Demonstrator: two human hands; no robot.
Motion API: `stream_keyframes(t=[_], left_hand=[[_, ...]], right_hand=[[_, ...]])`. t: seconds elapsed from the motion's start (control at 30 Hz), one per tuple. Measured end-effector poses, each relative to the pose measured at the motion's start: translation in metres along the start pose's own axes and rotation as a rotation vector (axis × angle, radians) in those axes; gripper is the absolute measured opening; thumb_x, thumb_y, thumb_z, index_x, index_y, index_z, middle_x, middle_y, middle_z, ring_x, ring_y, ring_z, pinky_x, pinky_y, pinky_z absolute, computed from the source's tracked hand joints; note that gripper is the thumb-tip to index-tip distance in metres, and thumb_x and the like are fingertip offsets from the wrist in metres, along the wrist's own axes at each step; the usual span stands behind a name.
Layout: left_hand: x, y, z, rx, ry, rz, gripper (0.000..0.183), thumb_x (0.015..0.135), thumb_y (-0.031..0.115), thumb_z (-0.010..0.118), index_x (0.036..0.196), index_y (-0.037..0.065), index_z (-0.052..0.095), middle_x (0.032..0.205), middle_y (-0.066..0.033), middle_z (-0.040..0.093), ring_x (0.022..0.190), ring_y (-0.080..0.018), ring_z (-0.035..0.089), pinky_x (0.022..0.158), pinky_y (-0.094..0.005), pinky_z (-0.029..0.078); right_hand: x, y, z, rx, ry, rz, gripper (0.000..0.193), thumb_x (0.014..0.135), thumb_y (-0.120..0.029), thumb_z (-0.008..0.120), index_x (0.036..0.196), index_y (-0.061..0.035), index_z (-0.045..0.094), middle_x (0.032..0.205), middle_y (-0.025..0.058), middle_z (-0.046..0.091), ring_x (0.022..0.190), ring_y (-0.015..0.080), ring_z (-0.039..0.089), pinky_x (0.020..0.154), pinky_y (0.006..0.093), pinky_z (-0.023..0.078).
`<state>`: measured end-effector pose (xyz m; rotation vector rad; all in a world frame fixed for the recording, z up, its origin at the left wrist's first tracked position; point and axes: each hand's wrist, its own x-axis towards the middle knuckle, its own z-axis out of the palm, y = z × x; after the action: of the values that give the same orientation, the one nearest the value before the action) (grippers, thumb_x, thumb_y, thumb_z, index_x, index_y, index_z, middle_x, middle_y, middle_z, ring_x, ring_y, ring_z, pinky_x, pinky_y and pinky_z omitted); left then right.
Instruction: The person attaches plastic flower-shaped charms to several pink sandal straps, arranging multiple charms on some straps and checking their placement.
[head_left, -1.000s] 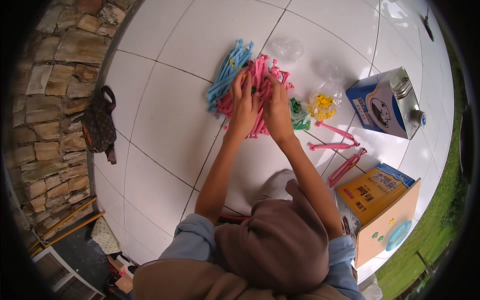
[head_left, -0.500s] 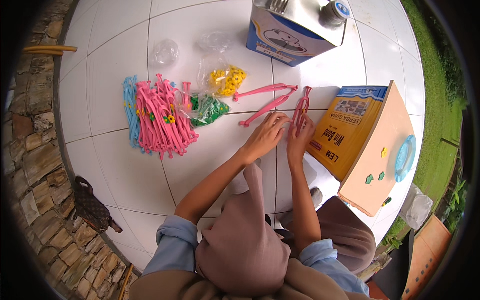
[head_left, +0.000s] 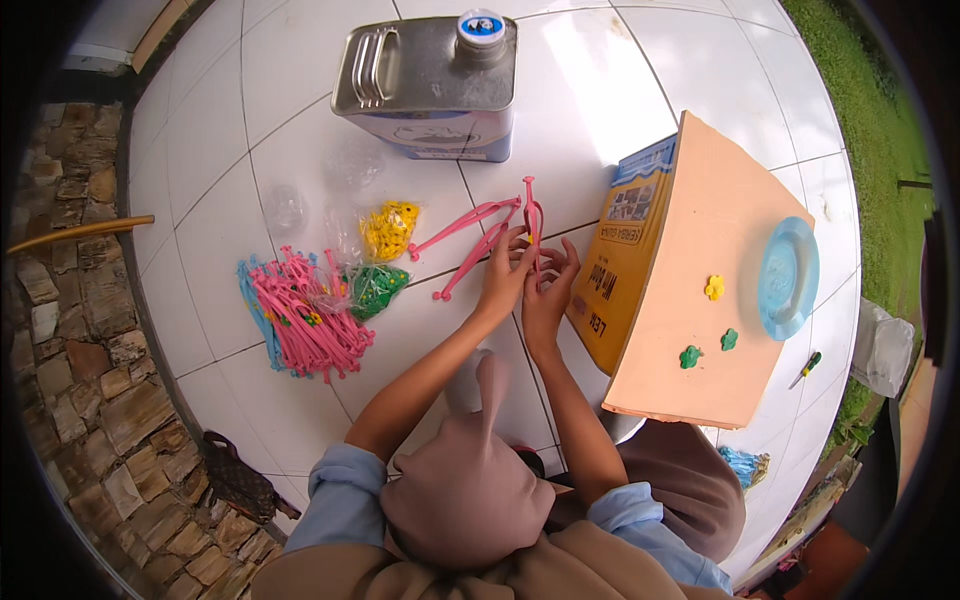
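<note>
My left hand (head_left: 505, 280) and my right hand (head_left: 547, 300) meet at a narrow looped pink plastic strip (head_left: 530, 195) with a knobbed end. The fingers of both hands are closed on its near part. A tiny yellow piece shows at the left fingertips, too small to make out fully. Just left of them lies another pink strip (head_left: 468, 262), bent into a V. Further left is a heap of pink strips (head_left: 315, 325) with blue strips (head_left: 255, 300) beside it. Clear bags of yellow flower pieces (head_left: 390, 230) and green flower pieces (head_left: 377, 288) sit at the heap's right.
A metal can (head_left: 430, 90) stands at the far side. On the right, a peach board (head_left: 680, 330) leans over a yellow can (head_left: 600, 270); on it are a blue dish (head_left: 770, 270), a yellow flower (head_left: 714, 288) and green flowers (head_left: 690, 356). A small screwdriver (head_left: 808, 366) lies beyond.
The view has swung, so the metal can and board sit further left in the picture. Both hands stay on the pink strip, and a yellow bit now shows at the fingertips.
</note>
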<state>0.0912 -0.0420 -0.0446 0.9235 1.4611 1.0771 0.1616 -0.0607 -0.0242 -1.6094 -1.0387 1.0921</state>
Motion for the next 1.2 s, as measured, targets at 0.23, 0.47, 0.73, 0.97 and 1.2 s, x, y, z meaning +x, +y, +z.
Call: stream_keyframes(t=[0.23, 0.47, 0.73, 0.97, 1.2], left_hand=[[-0.021, 0.107, -0.031, -0.259, -0.088, 0.149, 0.027, 0.092, 0.014, 0.05, 0.116, 0.002, 0.051, 0.083, -0.0023, 0.057, 0.074, -0.0067, 0.054, 0.062, -0.0222, 0.046], [-0.072, 0.243, -0.047, -0.265, -0.223, 0.31, 0.028, 0.089, 0.017, 0.056, 0.112, 0.003, 0.052, 0.092, -0.0034, 0.057, 0.079, -0.008, 0.055, 0.065, -0.0223, 0.048], [-0.096, 0.319, -0.005, 0.056, -0.268, 0.601, 0.034, 0.086, 0.019, 0.06, 0.111, 0.0, 0.046, 0.088, -0.0088, 0.059, 0.081, -0.016, 0.061, 0.072, -0.0284, 0.051], [-0.15, 0.305, 0.001, 0.476, 0.184, 1.04, 0.096, 0.066, 0.012, 0.077, 0.137, 0.007, 0.012, 0.132, -0.0186, 0.027, 0.115, -0.0285, 0.044, 0.101, -0.0459, 0.033], [-0.167, 0.326, 0.002, 0.962, -0.444, 0.76, 0.04, 0.089, 0.027, 0.051, 0.123, 0.005, 0.044, 0.073, -0.0095, 0.058, 0.071, -0.0228, 0.058, 0.081, -0.0362, 0.043]], right_hand=[[-0.024, -0.101, -0.003, 0.132, 0.049, -0.282, 0.048, 0.081, -0.003, 0.06, 0.124, -0.0018, 0.038, 0.103, 0.0114, 0.053, 0.09, 0.0182, 0.052, 0.077, 0.029, 0.043], [-0.047, -0.227, -0.052, -0.023, -0.021, -0.637, 0.051, 0.078, 0.006, 0.059, 0.124, -0.0023, 0.037, 0.089, 0.0089, 0.052, 0.073, 0.0136, 0.052, 0.064, 0.0261, 0.046], [-0.063, -0.317, -0.16, -0.211, 0.105, -0.829, 0.06, 0.075, 0.009, 0.052, 0.127, -0.0082, 0.028, 0.09, 0.0119, 0.054, 0.081, 0.0208, 0.057, 0.07, 0.0331, 0.049], [-0.091, -0.296, -0.205, -0.312, 0.086, -0.821, 0.053, 0.081, 0.004, 0.051, 0.127, -0.0097, 0.03, 0.087, 0.0116, 0.062, 0.077, 0.0241, 0.061, 0.066, 0.0354, 0.048], [-0.099, -0.302, -0.205, -0.402, -0.088, -0.941, 0.054, 0.077, 0.005, 0.055, 0.125, -0.0106, 0.038, 0.085, 0.0066, 0.063, 0.081, 0.0258, 0.059, 0.076, 0.035, 0.047]])
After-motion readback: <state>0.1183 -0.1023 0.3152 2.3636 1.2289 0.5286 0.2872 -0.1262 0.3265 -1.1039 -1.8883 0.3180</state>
